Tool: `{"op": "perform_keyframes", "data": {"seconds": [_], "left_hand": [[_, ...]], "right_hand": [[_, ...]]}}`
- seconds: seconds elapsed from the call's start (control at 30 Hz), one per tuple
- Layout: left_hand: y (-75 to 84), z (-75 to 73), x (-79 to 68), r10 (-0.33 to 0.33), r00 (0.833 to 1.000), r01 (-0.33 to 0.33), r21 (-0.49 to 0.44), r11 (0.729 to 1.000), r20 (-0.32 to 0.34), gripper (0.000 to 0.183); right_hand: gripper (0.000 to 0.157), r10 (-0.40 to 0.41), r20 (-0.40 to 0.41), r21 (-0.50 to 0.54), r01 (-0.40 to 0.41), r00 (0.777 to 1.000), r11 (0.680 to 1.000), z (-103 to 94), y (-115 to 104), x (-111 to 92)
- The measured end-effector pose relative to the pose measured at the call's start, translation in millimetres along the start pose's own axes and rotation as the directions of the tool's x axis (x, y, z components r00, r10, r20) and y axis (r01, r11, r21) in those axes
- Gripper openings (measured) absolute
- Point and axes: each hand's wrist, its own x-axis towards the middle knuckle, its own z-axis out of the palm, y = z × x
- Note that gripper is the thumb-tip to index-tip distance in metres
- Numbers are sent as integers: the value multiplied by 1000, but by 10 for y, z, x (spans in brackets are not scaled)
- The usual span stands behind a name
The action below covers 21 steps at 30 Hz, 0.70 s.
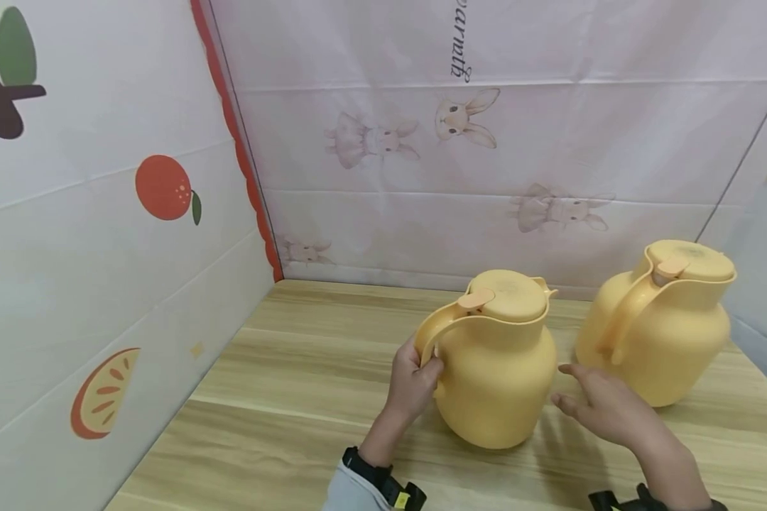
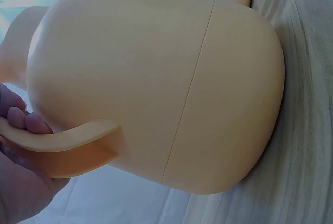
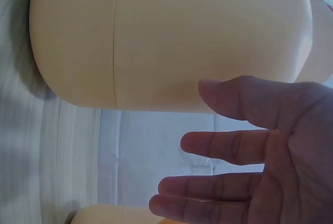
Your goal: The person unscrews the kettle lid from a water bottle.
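Note:
A yellow thermos jug [image 1: 495,376] with a round lid is upright at the middle of the wooden table. My left hand [image 1: 414,380] grips its handle, and the left wrist view shows the fingers curled round that handle [image 2: 67,140]. To the jug's right is my right hand [image 1: 604,404], its fingers extended and holding nothing. In the right wrist view the thumb [image 3: 229,96] overlaps the jug's side [image 3: 197,36]; whether it touches I cannot tell. Behind the right hand stands a second yellow thermos jug [image 1: 667,333], its handle turned towards me.
The wood-grain table [image 1: 281,404] extends to the left of the jugs. A white cloth wall [image 1: 102,270] with fruit prints rises on the left, and a pink wall [image 1: 390,227] with rabbit prints at the back.

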Motion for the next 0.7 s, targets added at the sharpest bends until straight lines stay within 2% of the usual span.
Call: {"op": "perform_keyframes", "data": {"seconds": [0.2,0.37,0.47,0.6,0.7], "left_hand": [[-1,6,-1,-6,1000,6,-9,1000,3,15],[7,3,-2,3,1000,-3,-6,1000,-1,14],[14,0,-4,2,1000,-2,-5,1000,2,15],[12,0,-1,0,1000,0,-6,1000,6,15],[7,4,3,-2,1000,2,-11,1000,6,16]], "right_hand": [[56,-66,-58,8,67,996,998,-84,-26,51],[54,-134,-130,-4,135,982,991,-221,-71,94],[53,-174,-208,-3,178,962,984,-290,-111,109],[54,-220,-328,1,233,919,973,-356,-199,130],[54,-237,-384,5,259,892,966,-402,-267,136]]}}
